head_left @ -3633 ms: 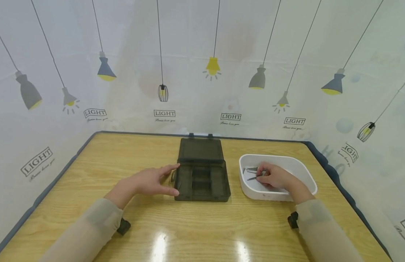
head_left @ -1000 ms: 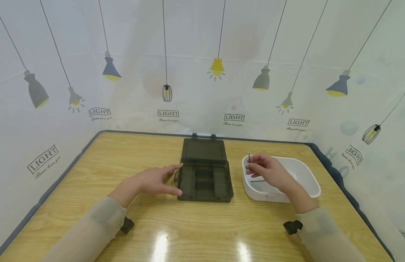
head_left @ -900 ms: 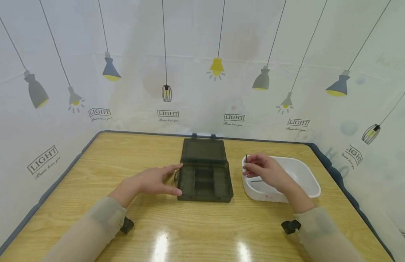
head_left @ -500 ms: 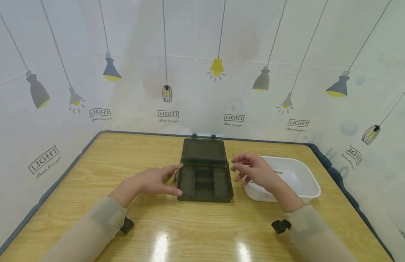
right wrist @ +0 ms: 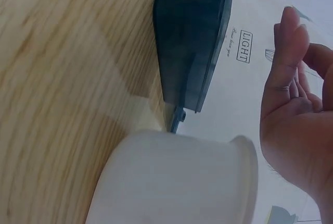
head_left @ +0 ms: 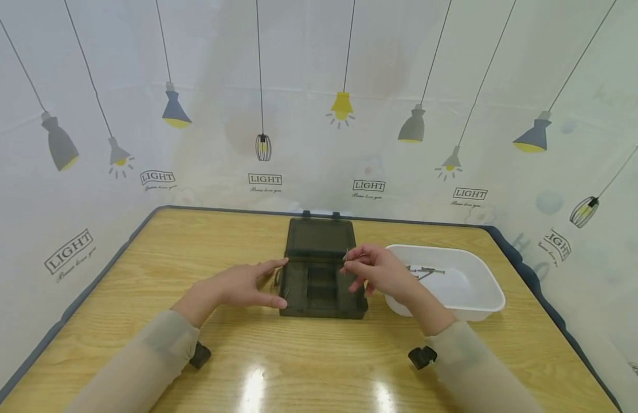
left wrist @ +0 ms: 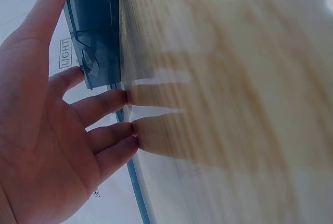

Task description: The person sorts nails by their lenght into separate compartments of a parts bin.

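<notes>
- A thin metal fastener [head_left: 347, 252], too fine to call screw or nail, stands roughly upright over the right side of the dark box [head_left: 324, 313]; one end clears the fingers.
- The right hand [head_left: 386, 272] pinches it between thumb and fingertips, its other fingers loosely bent.
- The box sits near the middle of the far edge of the table [head_left: 319, 361], its lid [head_left: 320, 236] laid back towards that edge so the compartments are uncovered.
- The left hand [head_left: 236, 284] is spread, thumb and forefinger touching the box's left side, probably to steady it; it grips nothing.
- The white tray [head_left: 468, 287] stands between the box and the table's right edge, seemingly for easy reach, with loose fasteners [head_left: 432, 270] lying towards its left end.
</notes>
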`<state>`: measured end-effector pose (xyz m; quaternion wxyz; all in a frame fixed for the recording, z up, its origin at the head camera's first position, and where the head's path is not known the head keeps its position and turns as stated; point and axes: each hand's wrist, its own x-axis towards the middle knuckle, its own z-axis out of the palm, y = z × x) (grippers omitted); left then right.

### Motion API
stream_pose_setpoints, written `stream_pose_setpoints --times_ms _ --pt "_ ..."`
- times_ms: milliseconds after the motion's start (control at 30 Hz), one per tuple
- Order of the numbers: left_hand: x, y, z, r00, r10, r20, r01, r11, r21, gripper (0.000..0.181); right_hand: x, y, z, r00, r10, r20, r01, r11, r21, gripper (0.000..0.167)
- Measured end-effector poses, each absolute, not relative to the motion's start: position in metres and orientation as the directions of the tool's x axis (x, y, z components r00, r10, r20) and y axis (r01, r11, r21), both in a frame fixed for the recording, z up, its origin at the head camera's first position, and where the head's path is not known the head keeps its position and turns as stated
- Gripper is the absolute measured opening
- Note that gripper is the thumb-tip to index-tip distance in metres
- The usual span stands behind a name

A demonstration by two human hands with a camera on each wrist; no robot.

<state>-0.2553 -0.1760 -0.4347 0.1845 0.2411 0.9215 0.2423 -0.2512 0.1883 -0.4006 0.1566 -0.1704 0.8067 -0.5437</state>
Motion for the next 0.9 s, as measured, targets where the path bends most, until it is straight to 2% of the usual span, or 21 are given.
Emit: stream_pose_setpoints --times_ms 400,733,900 --pt "-0.255 -0.175 -0.433 -0.82 0.527 -0.225 0.352 0.774 0.527 0.11 -0.25 0.158 -0.407 -0.88 -0.469 -0.076 -0.102 0.342 -0.934 0.02" --pt "-0.257 -0.175 -0.436 -0.813 0.536 -0.226 0.363 0.77 0.524 0.11 -0.249 0.139 -0.418 -0.861 -0.498 -0.105 -0.106 0.376 -0.92 0.029" --pt "-0.258 -0.176 -0.439 -0.817 0.533 -0.219 0.367 0.774 0.516 0.11 -0.25 0.13 -0.421 -0.86 -0.498 -0.109 -0.101 0.377 -0.921 0.026"
